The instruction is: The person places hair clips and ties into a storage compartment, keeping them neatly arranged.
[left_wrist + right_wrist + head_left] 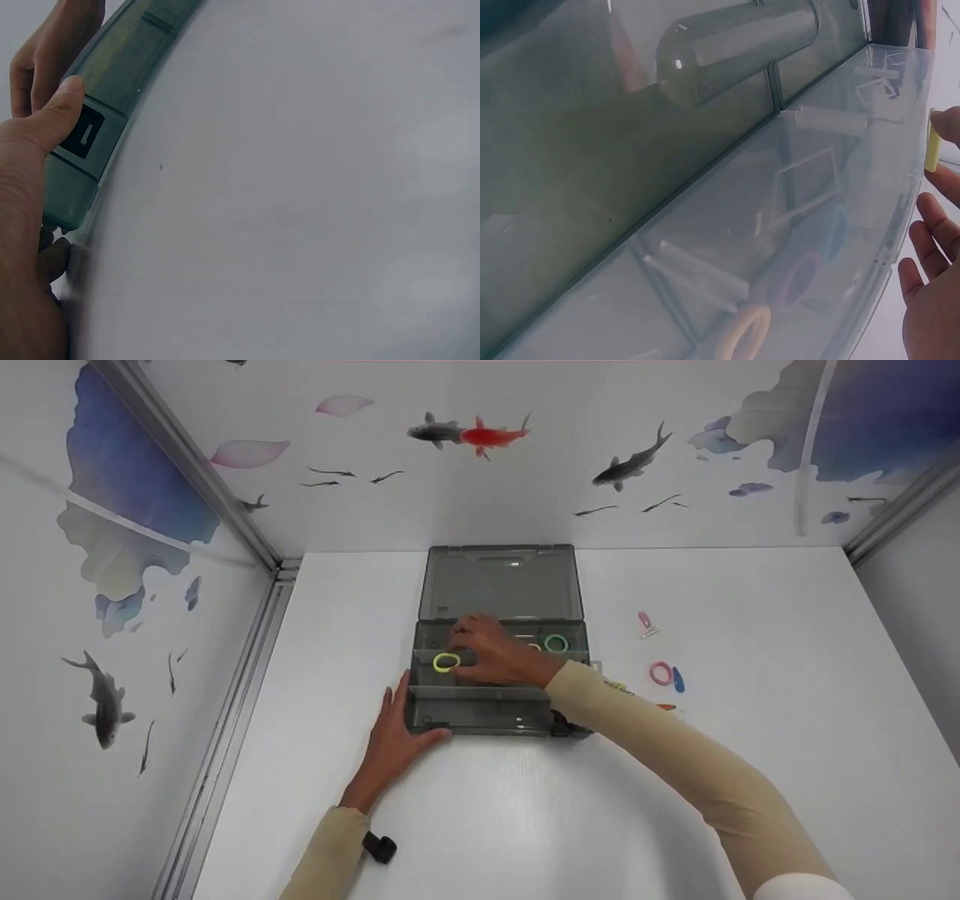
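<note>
A dark translucent divided storage box (480,712) lies with its hinged lid (502,592) folded back. My right hand (499,652) is over the middle compartments, pinching a yellow hair tie (932,142) between thumb and index finger; its other fingers are loosely bent. At the box's front left corner, my left hand (394,742) grips it. The left thumb (61,112) rests on the front by a black latch (82,133), while the fingers lie along the left side. A green hair tie (547,645) lies in the back compartment. Lower in the right wrist view is a peach hair tie (731,337).
Right of the box on the white table lie a pink ring-shaped hair tie (652,673), a blue hair clip (679,679), a pink clip (644,620) and an orange piece (666,706). Small yellow pieces (619,687) show beside the right sleeve. A fish-patterned wall (510,510) stands behind.
</note>
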The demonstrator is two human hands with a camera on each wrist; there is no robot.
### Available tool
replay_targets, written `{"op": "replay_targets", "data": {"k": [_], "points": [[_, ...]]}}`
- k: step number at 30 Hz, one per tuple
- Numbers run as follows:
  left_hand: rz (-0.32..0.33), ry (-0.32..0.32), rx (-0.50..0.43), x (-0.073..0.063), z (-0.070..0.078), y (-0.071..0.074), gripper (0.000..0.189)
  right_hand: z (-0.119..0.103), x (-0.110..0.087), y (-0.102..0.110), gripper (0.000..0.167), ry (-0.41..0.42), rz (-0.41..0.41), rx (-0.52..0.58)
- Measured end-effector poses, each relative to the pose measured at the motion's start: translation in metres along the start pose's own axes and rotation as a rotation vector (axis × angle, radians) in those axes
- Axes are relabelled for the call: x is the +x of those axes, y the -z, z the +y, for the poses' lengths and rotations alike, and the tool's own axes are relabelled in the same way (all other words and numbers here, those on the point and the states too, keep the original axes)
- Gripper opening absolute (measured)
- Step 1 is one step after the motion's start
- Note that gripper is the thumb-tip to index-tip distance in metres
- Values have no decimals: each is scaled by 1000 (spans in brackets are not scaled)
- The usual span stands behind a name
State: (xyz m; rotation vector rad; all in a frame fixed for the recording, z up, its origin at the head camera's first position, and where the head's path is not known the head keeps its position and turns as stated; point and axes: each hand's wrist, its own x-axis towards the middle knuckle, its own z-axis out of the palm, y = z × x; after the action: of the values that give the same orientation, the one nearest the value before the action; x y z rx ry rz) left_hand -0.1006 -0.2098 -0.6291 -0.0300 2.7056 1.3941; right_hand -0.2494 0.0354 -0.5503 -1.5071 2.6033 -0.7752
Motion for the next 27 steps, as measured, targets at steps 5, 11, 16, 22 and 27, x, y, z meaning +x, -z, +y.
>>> {"op": "replay_targets", "data": {"k": [5, 11, 16, 22, 27], "points": [[5, -10, 0, 0, 1, 0, 126, 0, 0, 1, 38, -1, 2, 15], [9, -10, -2, -1, 2, 0, 130, 8, -7, 11, 42, -4, 48, 64], [7, -14, -4, 0, 1, 0, 130, 21, -20, 23, 41, -20, 99, 73], [10, -9, -10, 0, -2, -1, 131, 38, -38, 38, 38, -71, 127, 79], [14, -16, -1, 0, 0, -1, 130, 51, -59, 51, 37, -158, 116, 86]]}}
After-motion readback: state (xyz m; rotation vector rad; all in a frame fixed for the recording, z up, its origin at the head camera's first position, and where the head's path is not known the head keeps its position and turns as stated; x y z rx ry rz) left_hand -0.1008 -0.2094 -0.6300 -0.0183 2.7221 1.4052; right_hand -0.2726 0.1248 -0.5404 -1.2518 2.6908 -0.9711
